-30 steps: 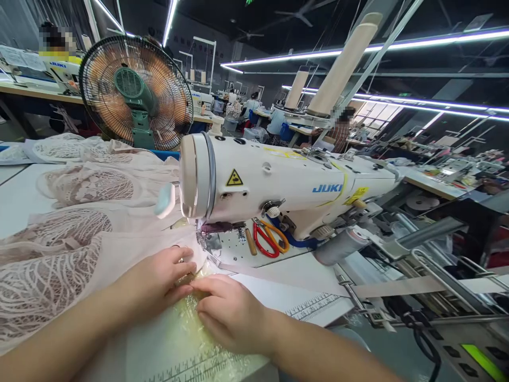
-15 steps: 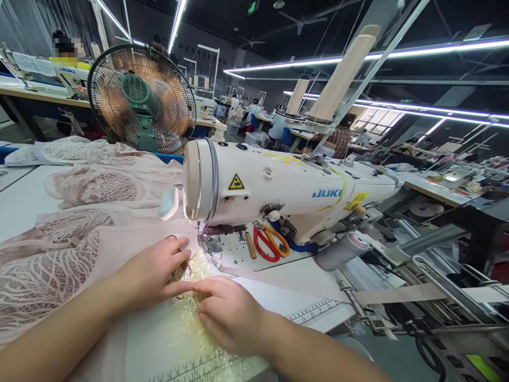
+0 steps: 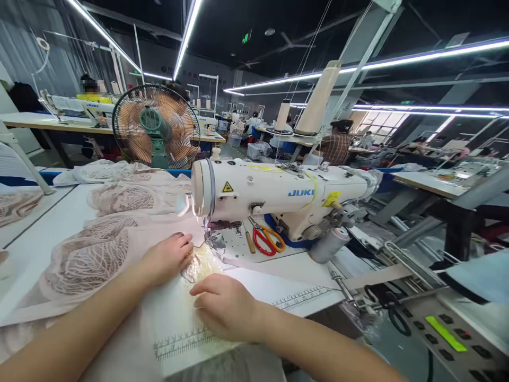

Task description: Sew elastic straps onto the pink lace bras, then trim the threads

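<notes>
Beige lace fabric (image 3: pixel 93 260) spreads across the sewing table, its plain edge running to the needle area of a white JUKI sewing machine (image 3: pixel 258 188). My left hand (image 3: pixel 169 260) bends its fingers down over that edge, just left of the needle area; its thumb is hidden. My right hand (image 3: pixel 228 307) is curled nearer to me, index finger forward; whatever is between finger and thumb cannot be made out. Shiny yellowish clear film (image 3: pixel 204 260) covers the table between the hands. Small dark loops of wire or thread (image 3: pixel 191 273) lie on it.
Red-and-orange-handled scissors (image 3: pixel 268 241) and a wooden-handled tool (image 3: pixel 250 243) lie on the machine bed. A grey thread cone (image 3: pixel 329 245) is at right, by a metal band feeder (image 3: pixel 342 281). Behind the table stands a fan (image 3: pixel 157 127). Other people sit at machines farther back.
My hands have come apart: the left thumb and right index fingertip met before, and now there is a gap. The head view has shifted, showing more at the left and a control panel at right.
</notes>
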Demonstrator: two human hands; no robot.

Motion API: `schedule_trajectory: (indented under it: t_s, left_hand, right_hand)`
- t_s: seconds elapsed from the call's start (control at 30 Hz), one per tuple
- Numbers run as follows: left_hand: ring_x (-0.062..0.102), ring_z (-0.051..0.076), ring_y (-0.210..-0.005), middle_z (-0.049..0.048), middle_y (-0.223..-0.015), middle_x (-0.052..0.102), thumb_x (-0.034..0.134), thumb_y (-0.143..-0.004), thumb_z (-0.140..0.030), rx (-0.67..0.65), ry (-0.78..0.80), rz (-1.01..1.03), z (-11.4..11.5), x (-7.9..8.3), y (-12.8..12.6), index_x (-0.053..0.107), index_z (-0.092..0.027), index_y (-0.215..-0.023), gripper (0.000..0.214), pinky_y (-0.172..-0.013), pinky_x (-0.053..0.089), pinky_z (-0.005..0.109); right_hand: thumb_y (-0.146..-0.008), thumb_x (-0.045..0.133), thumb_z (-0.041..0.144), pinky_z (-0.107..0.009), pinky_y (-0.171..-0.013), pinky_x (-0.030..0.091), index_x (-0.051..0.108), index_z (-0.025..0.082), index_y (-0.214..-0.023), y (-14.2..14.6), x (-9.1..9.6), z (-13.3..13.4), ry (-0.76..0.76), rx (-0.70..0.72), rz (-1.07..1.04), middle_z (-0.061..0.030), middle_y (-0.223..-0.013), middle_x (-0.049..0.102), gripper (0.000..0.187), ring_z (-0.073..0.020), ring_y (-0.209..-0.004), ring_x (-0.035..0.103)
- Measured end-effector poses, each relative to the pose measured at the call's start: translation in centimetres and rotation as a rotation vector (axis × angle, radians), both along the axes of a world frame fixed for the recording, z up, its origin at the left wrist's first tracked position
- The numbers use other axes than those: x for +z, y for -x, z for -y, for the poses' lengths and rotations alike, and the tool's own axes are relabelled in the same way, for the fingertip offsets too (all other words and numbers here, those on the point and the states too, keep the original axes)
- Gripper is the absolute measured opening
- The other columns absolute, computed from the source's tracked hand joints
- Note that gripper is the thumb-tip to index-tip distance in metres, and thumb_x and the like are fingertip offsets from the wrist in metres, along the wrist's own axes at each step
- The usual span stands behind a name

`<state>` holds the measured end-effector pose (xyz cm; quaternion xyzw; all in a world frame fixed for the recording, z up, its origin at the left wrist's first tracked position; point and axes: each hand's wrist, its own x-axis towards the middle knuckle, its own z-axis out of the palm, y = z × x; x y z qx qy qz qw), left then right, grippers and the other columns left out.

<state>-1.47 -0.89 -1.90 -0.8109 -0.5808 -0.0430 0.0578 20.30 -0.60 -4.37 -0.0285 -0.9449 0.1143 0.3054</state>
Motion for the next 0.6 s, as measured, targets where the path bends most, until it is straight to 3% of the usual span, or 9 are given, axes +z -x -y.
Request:
schedule_trajectory:
  t_s: [0.1,0.2,0.27,0.33,0.4,0.47,0.6]
  left_hand:
    - [0.054,0.029,-0.119,0.0156,-0.14,0.05,0.044,-0.087,-0.016,0.051,0.028,-0.052,3.0,1.4,0.8,0.06,-0.015,-0.118,0.035,-0.098,0.046,0.044]
    - [0.056,0.033,-0.114,0.0224,-0.131,0.054,0.044,-0.083,-0.01,0.183,0.02,-0.125,7.4,2.5,2.4,0.057,-0.01,-0.121,0.041,-0.092,0.048,0.047]
    - [0.06,0.035,-0.106,0.024,-0.115,0.063,0.043,-0.083,-0.01,0.265,0.028,-0.197,10.3,2.8,3.6,0.059,-0.006,-0.117,0.038,-0.086,0.05,0.048]
    - [0.065,0.033,-0.093,0.022,-0.101,0.067,0.038,-0.085,-0.009,0.307,0.043,-0.268,12.6,2.9,4.5,0.061,-0.005,-0.114,0.038,-0.078,0.053,0.047]
    - [0.067,0.032,-0.087,0.0209,-0.096,0.068,0.03,-0.084,-0.003,0.336,0.039,-0.339,14.0,2.7,4.7,0.062,-0.005,-0.115,0.044,-0.074,0.054,0.045]
    - [0.067,0.03,-0.086,0.0203,-0.097,0.068,0.025,-0.08,0.004,0.379,0.05,-0.415,14.5,2.5,4.4,0.059,-0.004,-0.121,0.054,-0.07,0.054,0.043]
    - [0.068,0.029,-0.08,0.0199,-0.101,0.066,0.023,-0.079,0.005,0.473,0.068,-0.44,13.7,2.7,3.6,0.05,-0.004,-0.131,0.06,-0.063,0.054,0.041]
  right_hand:
    - [-0.09,0.049,0.041,-0.029,-0.079,0.052,0.059,0.017,-0.1,1.7,-0.4,4.2,-0.032,0.063,0.03,-0.008,-0.104,0.067,0.028,-0.0185,-0.087,0.063]
    - [-0.08,0.057,0.06,-0.038,-0.076,0.052,0.055,0.015,-0.112,3.9,-2.0,8.0,-0.086,-0.02,0.105,-0.0107,-0.105,0.064,0.056,-0.0251,-0.086,0.06]
    - [-0.076,0.062,0.053,-0.041,-0.07,0.052,0.056,0.013,-0.109,5.0,-2.7,9.4,-0.118,-0.116,0.145,-0.0113,-0.099,0.062,0.052,-0.0275,-0.083,0.059]
    - [-0.076,0.065,0.036,-0.039,-0.066,0.051,0.06,0.011,-0.097,5.5,-2.7,9.8,-0.157,-0.149,0.176,-0.0107,-0.091,0.061,0.033,-0.0258,-0.077,0.057]
    - [-0.075,0.065,0.025,-0.036,-0.064,0.05,0.062,0.011,-0.087,5.3,-1.7,9.6,-0.181,-0.128,0.231,-0.0104,-0.086,0.061,0.019,-0.0241,-0.074,0.057]
    - [-0.074,0.067,0.025,-0.033,-0.059,0.048,0.065,0.012,-0.083,4.5,0.0,8.9,-0.153,-0.1,0.354,-0.0089,-0.082,0.062,0.016,-0.0234,-0.071,0.058]
    - [-0.08,0.065,0.02,-0.027,-0.051,0.043,0.069,0.014,-0.096,1.8,4.0,6.8,-0.024,-0.081,0.649,-0.0076,-0.084,0.066,0.018,-0.021,-0.069,0.062]
